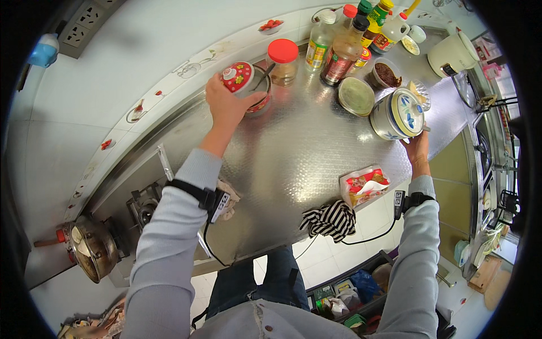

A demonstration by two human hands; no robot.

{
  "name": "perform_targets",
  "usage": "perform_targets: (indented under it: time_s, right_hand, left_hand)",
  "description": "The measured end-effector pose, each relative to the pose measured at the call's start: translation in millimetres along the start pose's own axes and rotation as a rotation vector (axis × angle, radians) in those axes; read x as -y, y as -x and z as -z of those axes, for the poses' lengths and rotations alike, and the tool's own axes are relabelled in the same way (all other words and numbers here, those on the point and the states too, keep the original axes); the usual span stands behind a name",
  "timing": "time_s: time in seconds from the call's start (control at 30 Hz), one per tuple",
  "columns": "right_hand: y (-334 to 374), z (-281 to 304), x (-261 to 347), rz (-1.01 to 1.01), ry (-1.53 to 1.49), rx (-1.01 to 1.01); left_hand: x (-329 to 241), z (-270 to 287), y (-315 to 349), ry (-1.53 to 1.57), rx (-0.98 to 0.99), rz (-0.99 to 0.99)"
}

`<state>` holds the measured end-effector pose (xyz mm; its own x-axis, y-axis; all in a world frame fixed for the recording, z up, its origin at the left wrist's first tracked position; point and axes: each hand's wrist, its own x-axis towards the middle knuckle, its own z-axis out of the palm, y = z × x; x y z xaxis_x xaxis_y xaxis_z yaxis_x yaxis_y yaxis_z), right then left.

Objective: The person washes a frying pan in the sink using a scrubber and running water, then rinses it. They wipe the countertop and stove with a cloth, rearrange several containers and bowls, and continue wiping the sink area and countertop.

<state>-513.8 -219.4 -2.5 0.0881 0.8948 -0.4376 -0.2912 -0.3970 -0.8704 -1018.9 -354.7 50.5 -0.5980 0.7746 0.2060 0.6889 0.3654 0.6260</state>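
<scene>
My left hand (226, 107) is curled round the red lid (237, 76), which has painted flowers and a white knob. That lid sits tilted at the mouth of a red-patterned pot (261, 107), and a dark-handled spoon (265, 74) leans out of the opening. My thumb lies over the pot's near rim. Farther right, my right hand (416, 148) grips the near right side of a white ceramic pot (387, 120) with blue painting. Its matching lid (407, 113) is on top, and a short handle end sticks out beside it. Most of the right fingers are hidden behind the pot.
A red-capped jar (283, 63), several sauce bottles (343, 52), a lidded tub (356, 96) and a dark sauce bowl (387, 73) stand along the back. An open snack bag (366, 185) and a striped cloth (333, 221) lie at the counter's front edge. A pan (93, 248) is far left.
</scene>
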Motion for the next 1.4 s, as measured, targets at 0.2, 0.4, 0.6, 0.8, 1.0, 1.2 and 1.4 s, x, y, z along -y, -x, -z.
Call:
perform_targets:
  time_s: [0.2, 0.4, 0.6, 0.8, 1.0, 1.2, 1.4]
  right_hand:
    - [21, -7, -9, 0.005, 0.085, 0.002]
    - [30, -9, -14, 0.001, 0.067, -0.036]
    - [30, -5, -16, 0.003, 0.045, -0.026]
    - [21, 5, -22, 0.013, 0.075, -0.123]
    - [109, -13, 8, -0.141, 1.123, -0.006]
    - [168, -191, -3, 0.240, 1.060, 0.821]
    - [122, -394, -82, 1.113, 0.870, 0.646]
  left_hand:
    - [2, -12, -11, -0.092, 0.149, 0.000]
    - [9, -18, 14, -0.014, 0.034, -0.124]
    - [14, -11, 40, -0.112, 0.051, -0.395]
    - [18, -5, 44, -0.287, 0.074, -0.476]
    - [20, -1, 43, -0.308, 0.134, -0.449]
    - [22, 0, 46, -0.323, 0.143, -0.463]
    - [24, 1, 45, -0.248, 0.146, -0.472]
